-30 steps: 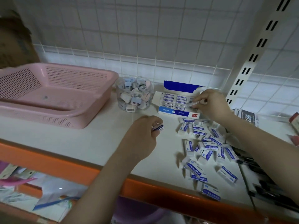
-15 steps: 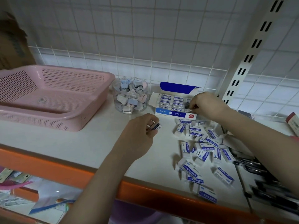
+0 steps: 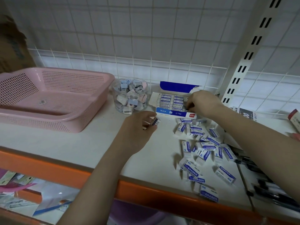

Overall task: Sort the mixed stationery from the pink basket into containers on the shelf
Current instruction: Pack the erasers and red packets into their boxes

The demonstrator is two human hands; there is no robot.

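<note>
1. Pink, perforated plastic: pink basket (image 3: 68,101) at the left on the white shelf (image 3: 78,143), nothing but a small label visible on its floor.
2. Just right of it, clear round jar (image 3: 129,96) filled with small pastel-coloured pieces, too small to tell apart.
3. Right of the jar, open eraser box (image 3: 170,112), blue and white, lid flap upright against the wire grid (image 3: 146,46), rows of wrapped erasers packed inside.
4. Left hand (image 3: 138,132) in mid-shelf, in front of the jar and box, fingers curled, pinching a single eraser (image 3: 155,122) between thumb and fingertips, held apart from the box.
5. Right hand (image 3: 203,103) over the right end of the box, fingers bent down into it; a small object apparently pinched at the fingertips, mostly hidden, so cannot tell for certain.
6. Loose erasers (image 3: 206,146), white with blue "ERASER" sleeves, scattered on the shelf in front of the box and down toward the orange front edge (image 3: 48,169), some overlapping, some tilted.
7. Dark pens (image 3: 267,190) lying at the right, beside the loose pile, partly under the right forearm.
</note>
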